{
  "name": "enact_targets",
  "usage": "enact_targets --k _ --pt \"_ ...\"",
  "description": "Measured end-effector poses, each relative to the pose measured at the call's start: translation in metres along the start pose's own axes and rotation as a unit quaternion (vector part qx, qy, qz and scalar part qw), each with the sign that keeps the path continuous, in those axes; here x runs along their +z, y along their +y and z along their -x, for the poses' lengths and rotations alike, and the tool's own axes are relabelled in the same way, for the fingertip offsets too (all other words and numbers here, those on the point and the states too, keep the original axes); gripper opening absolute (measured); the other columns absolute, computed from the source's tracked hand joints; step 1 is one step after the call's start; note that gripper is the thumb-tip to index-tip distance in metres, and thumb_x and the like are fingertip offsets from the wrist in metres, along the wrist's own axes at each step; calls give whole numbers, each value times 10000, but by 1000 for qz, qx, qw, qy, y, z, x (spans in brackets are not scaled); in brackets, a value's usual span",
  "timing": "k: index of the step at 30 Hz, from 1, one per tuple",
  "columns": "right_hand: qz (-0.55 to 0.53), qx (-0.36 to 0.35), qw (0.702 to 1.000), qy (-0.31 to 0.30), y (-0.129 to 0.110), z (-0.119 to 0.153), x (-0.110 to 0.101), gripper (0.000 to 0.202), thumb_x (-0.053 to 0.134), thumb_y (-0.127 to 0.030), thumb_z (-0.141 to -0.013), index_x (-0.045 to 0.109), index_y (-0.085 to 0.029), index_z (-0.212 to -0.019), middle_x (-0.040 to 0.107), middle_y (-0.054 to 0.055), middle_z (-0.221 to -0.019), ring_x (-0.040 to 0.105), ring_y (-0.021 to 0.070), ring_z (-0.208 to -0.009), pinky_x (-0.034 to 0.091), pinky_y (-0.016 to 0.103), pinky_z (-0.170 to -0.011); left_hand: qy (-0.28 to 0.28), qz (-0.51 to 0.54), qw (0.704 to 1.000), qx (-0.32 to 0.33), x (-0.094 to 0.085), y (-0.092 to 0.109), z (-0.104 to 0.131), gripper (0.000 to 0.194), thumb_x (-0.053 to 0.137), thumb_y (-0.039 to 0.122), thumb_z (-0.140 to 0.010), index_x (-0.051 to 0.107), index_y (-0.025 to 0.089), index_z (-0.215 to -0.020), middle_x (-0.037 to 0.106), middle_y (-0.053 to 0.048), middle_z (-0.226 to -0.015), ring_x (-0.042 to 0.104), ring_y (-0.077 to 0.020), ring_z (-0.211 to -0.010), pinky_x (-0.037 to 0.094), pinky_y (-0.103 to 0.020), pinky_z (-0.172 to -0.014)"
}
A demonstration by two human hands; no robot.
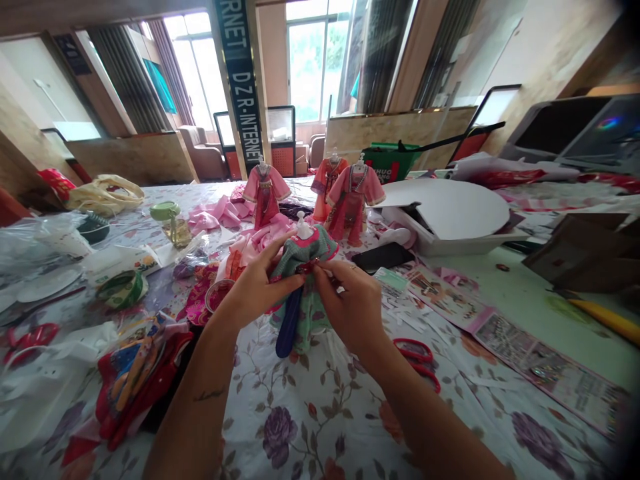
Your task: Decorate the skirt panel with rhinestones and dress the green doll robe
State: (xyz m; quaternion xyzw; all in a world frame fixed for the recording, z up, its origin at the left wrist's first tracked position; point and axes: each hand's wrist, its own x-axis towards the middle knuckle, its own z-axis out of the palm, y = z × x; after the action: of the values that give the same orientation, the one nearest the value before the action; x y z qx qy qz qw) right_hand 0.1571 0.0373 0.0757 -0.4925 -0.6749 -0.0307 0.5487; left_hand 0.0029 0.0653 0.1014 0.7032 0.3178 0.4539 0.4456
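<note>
Both forearms reach forward from the near edge of the desk (250, 400) and converge on a small green dress (321, 247) fitted on a white miniature mannequin (302, 227), upright at centre. The left hand (259, 283), partly curled, grips the dress from its left side, thumb laid across the front at the waist, fingers largely hidden behind. The right hand (349, 290), bent inward at the wrist, is narrowed to a pinch: thumb and forefinger hold a red band (307, 267) at the waist. A dark blue strip (287, 330) hangs below; red-handled scissors (419, 360) lie beside the right forearm.
</note>
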Motion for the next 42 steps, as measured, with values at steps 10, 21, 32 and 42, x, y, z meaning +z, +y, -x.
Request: enact_targets --k 10,21,32,42 --pt "1 -9 1000 -2 -5 1 0 132 545 -212 -845 662 -180 -792 680 23 -703 572 145 -589 426 262 -589 63 -50 996 47 1 -9 -2 578 685 220 -727 492 235 -1272 635 -39 -1157 618 -187 -1027 500 -282 -887" --pt "16 -41 999 -2 -1 0 -2 146 549 -207 -842 656 -179 -747 662 27 -658 572 146 -588 429 257 -587 83 6 996 10 7 -10 -4 626 721 221 -679 463 208 -1250 684 -19 -883 660 -157 -760 538 -264 -710" --pt "5 -49 999 13 -1 5 0 108 569 -191 -846 673 -170 -859 696 46 -754 622 164 -668 467 270 -631 127 -131 982 50 14 -6 -5 545 701 125 -610 573 174 -1138 686 -18 -984 638 -186 -881 519 -267 -778" --pt "63 -52 997 10 1 10 -3 152 486 -212 -887 601 -150 -809 607 12 -585 545 134 -502 363 250 -513 164 -139 976 46 19 -5 -4 502 729 164 -623 595 184 -1106 687 -4 -920 634 -169 -800 522 -257 -727"
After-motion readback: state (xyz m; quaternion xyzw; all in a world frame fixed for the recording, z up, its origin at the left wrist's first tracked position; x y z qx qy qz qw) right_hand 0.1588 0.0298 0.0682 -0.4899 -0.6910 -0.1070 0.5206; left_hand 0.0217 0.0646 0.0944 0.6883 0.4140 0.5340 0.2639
